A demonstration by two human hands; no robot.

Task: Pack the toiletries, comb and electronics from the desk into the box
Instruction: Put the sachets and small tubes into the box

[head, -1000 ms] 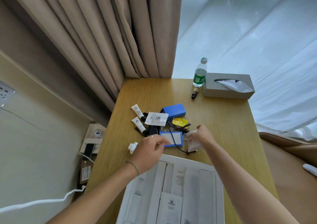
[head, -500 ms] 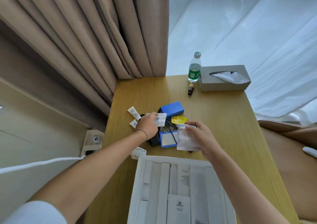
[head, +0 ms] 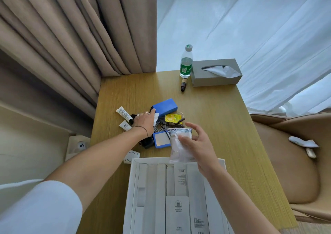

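My right hand [head: 197,144] holds a clear plastic sachet [head: 179,144] just above the far rim of the white box [head: 133,180], which holds several white packets. My left hand [head: 145,121] rests on a white sachet [head: 156,117] in the pile on the desk, fingers curled over it. Around it lie two white tubes [head: 123,113], a blue case [head: 165,106], a yellow sachet [head: 172,117], a flat blue box [head: 162,139], a black charger [head: 147,143] and tangled cables [head: 161,124].
A white plug adapter [head: 131,156] lies by the box's far left corner. At the desk's far edge stand a water bottle [head: 186,61], a small brown vial [head: 183,84] and a grey tissue box [head: 215,72]. Curtains hang behind; a tan chair [head: 286,162] is on the right.
My right hand has lifted the clear sachet from the pile and drawn it back toward the box. My left hand has reached forward onto the white sachet.
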